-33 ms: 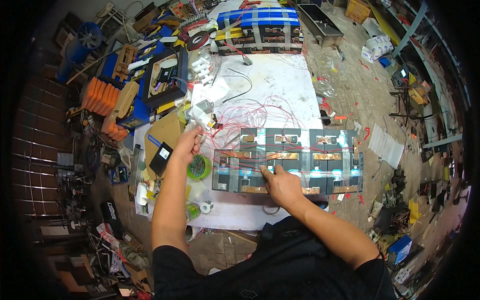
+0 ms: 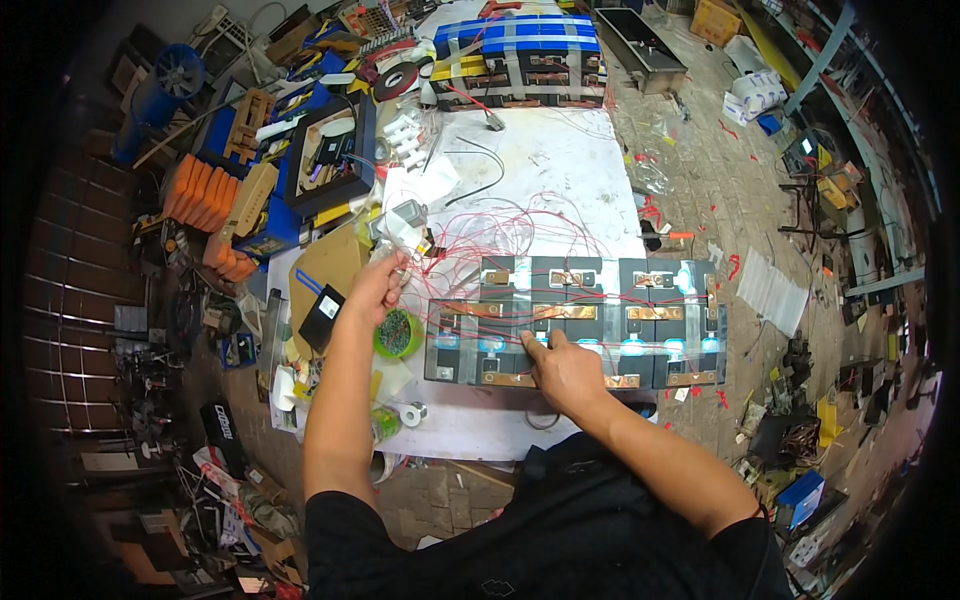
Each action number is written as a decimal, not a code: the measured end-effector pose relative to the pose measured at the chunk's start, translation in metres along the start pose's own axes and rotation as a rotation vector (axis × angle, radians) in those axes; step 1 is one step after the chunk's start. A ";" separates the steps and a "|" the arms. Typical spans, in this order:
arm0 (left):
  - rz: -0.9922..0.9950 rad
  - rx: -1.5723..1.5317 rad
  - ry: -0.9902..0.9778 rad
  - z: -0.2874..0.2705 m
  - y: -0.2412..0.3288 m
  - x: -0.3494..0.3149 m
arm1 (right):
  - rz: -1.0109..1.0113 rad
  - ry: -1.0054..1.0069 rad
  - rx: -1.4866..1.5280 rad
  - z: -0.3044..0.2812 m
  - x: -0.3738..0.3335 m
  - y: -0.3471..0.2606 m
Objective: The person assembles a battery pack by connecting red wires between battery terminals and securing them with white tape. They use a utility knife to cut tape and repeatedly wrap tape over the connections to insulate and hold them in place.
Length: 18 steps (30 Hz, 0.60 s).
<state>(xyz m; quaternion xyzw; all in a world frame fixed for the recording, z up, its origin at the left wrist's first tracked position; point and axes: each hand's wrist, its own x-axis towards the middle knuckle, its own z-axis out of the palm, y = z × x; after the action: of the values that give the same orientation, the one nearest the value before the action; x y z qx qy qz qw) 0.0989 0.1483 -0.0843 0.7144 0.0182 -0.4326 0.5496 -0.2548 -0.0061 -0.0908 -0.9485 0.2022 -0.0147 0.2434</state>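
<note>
A block of black battery cells (image 2: 645,330) lies in front of me, with copper bars, clear tape strips and red wires across its top. My right hand (image 2: 570,375) rests on its near row. Its index fingertip presses down where a red wire crosses the cells; the other fingers are curled under, partly hidden. Left of the block, my left hand (image 2: 380,288) is closed in a pinch at the edge of a tangle of thin red wires (image 2: 470,240). A red wire seems to lie in the pinch, though the fingers cover most of it.
A green tub (image 2: 398,333) of small parts sits beside my left forearm, near a black box (image 2: 322,318) and a solder-like spool (image 2: 412,412). Farther back stands a blue-and-black battery pack (image 2: 540,60). Orange packs (image 2: 205,195) and a dark tray (image 2: 330,150) crowd the left.
</note>
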 end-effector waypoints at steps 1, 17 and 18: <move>-0.005 0.000 -0.034 0.001 0.006 -0.003 | -0.003 0.008 0.003 0.000 0.000 0.000; 0.187 0.456 0.429 -0.002 -0.007 0.019 | 0.001 -0.046 -0.012 -0.007 0.001 -0.003; 0.235 0.435 0.449 0.001 -0.011 0.019 | -0.003 -0.039 -0.012 -0.007 0.001 -0.002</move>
<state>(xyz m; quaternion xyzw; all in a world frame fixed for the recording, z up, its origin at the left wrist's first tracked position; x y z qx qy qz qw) 0.1051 0.1436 -0.1051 0.8897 -0.0366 -0.1916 0.4128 -0.2538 -0.0077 -0.0837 -0.9504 0.1959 0.0047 0.2414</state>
